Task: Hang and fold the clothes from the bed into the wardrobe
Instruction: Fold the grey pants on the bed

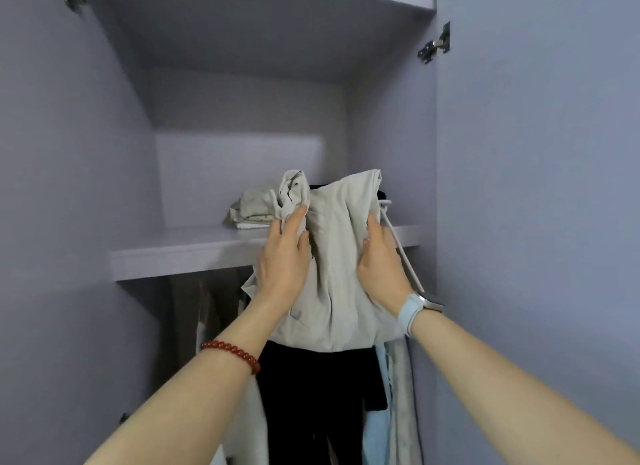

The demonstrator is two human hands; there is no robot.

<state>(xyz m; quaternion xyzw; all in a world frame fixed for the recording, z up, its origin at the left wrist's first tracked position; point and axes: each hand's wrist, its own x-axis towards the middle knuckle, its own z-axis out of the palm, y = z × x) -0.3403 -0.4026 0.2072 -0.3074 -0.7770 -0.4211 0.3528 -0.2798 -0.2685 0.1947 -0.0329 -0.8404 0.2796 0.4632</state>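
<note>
Head view, the only one: I stand at the open lilac wardrobe [519, 187], both arms raised to its middle shelf [194, 253]. My left hand [284, 256] and right hand [381, 263] hold a bundle of pale grey-beige cloth, a roughly folded garment [336, 243], at the shelf's front edge, its lower part hanging below the lip. Left fingers lie fairly straight along the cloth with the thumb tucked into a fold; right fingers curl round the bundle's right side, pinching it. A white drawstring cord [401, 253] trails down past my right wrist. Further back on the same shelf lies one crumpled pale speckled cloth [252, 205], already put away. Beneath the shelf hang a black garment [311, 395], a light blue one [377, 412] and paler pieces to the left, so hanging looks well advanced. My judgement: this folded piece is about to be slid in. The bed is out of view, so I cannot tell what remains there.
</note>
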